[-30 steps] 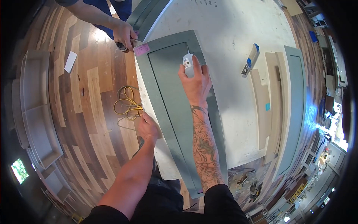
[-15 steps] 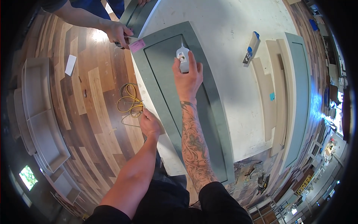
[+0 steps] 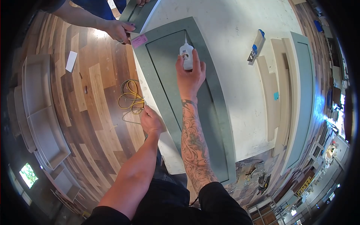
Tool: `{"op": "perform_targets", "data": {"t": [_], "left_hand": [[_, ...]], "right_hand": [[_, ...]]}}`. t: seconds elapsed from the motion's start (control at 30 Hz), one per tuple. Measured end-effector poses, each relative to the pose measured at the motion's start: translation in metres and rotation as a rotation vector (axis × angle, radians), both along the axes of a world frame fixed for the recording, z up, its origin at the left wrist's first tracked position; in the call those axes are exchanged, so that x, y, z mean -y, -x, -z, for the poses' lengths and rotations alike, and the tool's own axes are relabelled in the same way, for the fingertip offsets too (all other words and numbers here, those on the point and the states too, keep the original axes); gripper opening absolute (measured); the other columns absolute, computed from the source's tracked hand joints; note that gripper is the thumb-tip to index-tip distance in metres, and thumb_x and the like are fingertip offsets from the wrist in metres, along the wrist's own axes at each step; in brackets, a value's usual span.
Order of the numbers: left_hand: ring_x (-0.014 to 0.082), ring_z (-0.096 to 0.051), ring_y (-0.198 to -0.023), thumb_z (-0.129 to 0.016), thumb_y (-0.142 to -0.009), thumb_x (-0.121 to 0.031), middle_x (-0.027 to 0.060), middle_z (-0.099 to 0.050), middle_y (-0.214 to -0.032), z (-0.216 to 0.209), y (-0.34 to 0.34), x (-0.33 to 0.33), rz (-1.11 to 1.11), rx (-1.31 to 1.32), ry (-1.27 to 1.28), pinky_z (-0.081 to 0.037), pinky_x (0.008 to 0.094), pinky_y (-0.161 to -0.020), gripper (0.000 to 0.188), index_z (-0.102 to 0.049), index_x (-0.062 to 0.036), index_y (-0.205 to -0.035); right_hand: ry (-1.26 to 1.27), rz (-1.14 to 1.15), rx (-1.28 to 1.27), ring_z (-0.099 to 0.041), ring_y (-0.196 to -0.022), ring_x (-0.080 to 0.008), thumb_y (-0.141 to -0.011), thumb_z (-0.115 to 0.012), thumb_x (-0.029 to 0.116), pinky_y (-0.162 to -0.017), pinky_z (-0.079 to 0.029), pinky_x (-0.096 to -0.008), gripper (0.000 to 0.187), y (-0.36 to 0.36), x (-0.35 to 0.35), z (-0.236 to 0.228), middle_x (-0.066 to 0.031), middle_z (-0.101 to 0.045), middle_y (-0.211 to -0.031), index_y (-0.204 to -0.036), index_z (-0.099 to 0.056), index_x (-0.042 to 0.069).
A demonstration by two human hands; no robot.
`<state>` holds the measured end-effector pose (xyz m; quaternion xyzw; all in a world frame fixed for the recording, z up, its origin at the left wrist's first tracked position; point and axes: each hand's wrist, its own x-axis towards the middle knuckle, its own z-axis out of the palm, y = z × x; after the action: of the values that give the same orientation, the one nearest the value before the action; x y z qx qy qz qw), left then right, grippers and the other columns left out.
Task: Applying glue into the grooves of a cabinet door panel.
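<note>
My right hand is closed around a white squeeze bottle with a long thin nozzle. The nozzle points away from me, its tip near the far right inner corner of a grey-green cabinet door with a recessed panel. The door lies on a white worktable. By the table's left edge, my left hand is curled, thumb uppermost. Its other fingers are mostly hidden, and what they hold does not show. Beside that thumb is a looped yellow cord. A pink label sits on the door's far left corner.
A co-worker's hand is at another green door at the far left. A blue-handled tool, beige strips and a green panel lie rightward. An open cabinet frame stands on the floor at left.
The view has shifted slightly. The bottle has turned a little in my right hand, its nozzle still by the same corner. The co-worker's hand has shifted slightly at the other door.
</note>
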<state>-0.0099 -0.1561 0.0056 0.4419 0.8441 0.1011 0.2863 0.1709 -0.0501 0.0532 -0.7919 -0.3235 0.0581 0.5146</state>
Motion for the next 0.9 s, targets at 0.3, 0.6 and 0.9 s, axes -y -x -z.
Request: {"op": "perform_targets", "data": {"t": [0.3,0.6,0.9], "left_hand": [[0.0481,-0.063,-0.097,-0.029,-0.105,-0.054,0.0269,-0.07,-0.098,-0.002,-0.001,0.0,0.003,-0.004,-0.028,-0.049,0.0534,-0.085,0.068,-0.07,-0.0006,-0.097],[0.0488,-0.064,-0.093,-0.029,-0.105,-0.054,0.0263,-0.07,-0.095,0.003,0.0,0.004,0.022,-0.018,-0.065,-0.049,0.0545,-0.082,0.068,-0.07,-0.0008,-0.098],[0.0483,-0.064,-0.094,-0.032,-0.105,-0.051,0.025,-0.07,-0.098,0.005,0.002,0.003,0.01,-0.002,0.006,-0.049,0.0544,-0.081,0.062,-0.07,-0.0026,-0.104]], "right_hand": [[-0.025,-0.01,0.009,-0.063,-0.071,-0.0237,-0.082,-0.083,0.021,-0.06,-0.055,-0.037,0.058,-0.002,0.001,0.001,-0.0101,-0.058,-0.09,-0.134,-0.062,0.007],[-0.042,-0.021,0.001,-0.063,-0.072,-0.0235,-0.083,-0.082,0.019,-0.061,-0.055,-0.036,0.055,-0.003,0.002,-0.004,-0.0103,-0.06,-0.092,-0.134,-0.062,0.007],[-0.01,-0.009,-0.005,-0.065,-0.078,-0.0219,-0.085,-0.081,0.018,-0.064,-0.058,-0.0344,0.049,-0.006,0.005,-0.004,-0.0104,-0.062,-0.098,-0.13,-0.067,0.008]]}}
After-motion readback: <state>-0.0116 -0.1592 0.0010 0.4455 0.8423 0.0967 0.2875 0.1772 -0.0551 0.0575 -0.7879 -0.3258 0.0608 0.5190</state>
